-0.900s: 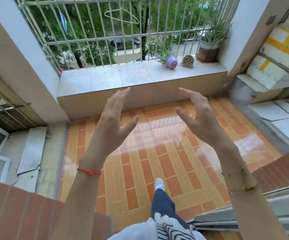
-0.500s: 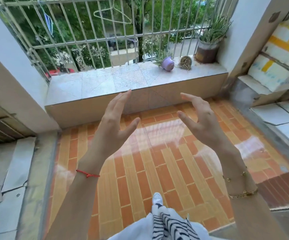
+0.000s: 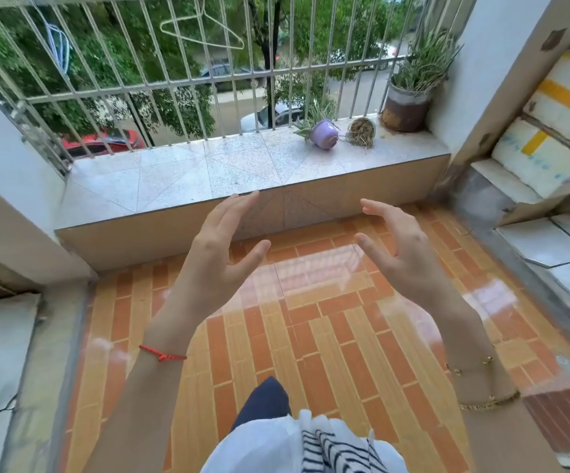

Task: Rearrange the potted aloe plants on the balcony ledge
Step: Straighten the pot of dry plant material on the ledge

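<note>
A small purple pot (image 3: 324, 134) lies tipped on its side on the speckled stone ledge (image 3: 188, 175), its aloe leaves pointing left toward the bars. Beside it on the right lies a tipped pot showing a dry root ball (image 3: 361, 131). A big brown pot (image 3: 405, 109) with long green leaves stands upright in the ledge's right corner. My left hand (image 3: 213, 257) and my right hand (image 3: 401, 252) are raised over the floor, short of the ledge, palms facing each other, fingers apart and holding nothing.
White metal bars (image 3: 181, 80) close off the ledge's far side, with a wire hanger (image 3: 205, 30) hooked on them. Foam boxes (image 3: 549, 131) and loose tiles (image 3: 546, 240) are stacked at the right. Orange brick-pattern floor tiles (image 3: 310, 329) lie between me and the ledge.
I have stepped closer to the ledge, so it and the pots look larger. Both hands keep the same open, facing pose.
</note>
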`<state>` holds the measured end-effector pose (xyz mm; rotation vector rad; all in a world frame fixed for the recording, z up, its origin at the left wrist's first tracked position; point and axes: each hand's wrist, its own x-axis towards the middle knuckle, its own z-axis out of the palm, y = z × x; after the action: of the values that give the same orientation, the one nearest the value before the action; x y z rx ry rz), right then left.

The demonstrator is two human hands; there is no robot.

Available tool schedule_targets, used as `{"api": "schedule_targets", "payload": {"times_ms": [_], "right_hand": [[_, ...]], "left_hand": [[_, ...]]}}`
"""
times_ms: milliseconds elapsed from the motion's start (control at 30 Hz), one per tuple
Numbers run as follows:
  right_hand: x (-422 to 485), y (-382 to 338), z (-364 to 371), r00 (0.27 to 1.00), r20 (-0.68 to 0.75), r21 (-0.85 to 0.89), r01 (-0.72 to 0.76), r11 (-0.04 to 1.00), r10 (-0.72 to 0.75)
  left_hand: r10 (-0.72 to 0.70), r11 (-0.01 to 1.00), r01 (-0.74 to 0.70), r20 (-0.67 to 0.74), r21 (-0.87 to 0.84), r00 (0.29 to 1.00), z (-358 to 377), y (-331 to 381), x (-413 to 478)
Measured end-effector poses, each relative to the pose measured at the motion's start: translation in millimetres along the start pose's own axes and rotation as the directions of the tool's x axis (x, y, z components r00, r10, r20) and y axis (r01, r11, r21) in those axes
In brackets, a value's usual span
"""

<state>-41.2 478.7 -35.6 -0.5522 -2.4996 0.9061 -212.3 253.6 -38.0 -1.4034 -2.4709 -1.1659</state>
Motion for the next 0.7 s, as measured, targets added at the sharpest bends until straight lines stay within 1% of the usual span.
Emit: {"api": "schedule_targets", "payload": {"times_ms": [133, 333, 500, 700], "right_hand": [[42, 17, 7, 1.000, 0.024, -0.006, -0.017, 1.000, 0.017], [119, 49, 22, 0.999, -0.002, 0.002, -0.045, 0.999, 0.045], [204, 69, 30, 0.998, -0.017, -0.018, -0.058, 0.998, 0.058], [299, 85, 31, 0.995, -0.062, -0.038, -0.078, 0.996, 0.076]], "left_hand": [[-0.022, 1.000, 0.022, 0.021, 0.003, 1.000, 14, -23, 37], [-0.015, 1.000, 0.016, 0.041, -0.021, 0.999, 36, -66, 113], [0.009, 1.000, -0.006, 0.086, -0.027, 0.996, 51, -109, 192], [0.010, 0.999, -0.008, 0.042, -0.046, 0.999, 61, -157, 287]]}}
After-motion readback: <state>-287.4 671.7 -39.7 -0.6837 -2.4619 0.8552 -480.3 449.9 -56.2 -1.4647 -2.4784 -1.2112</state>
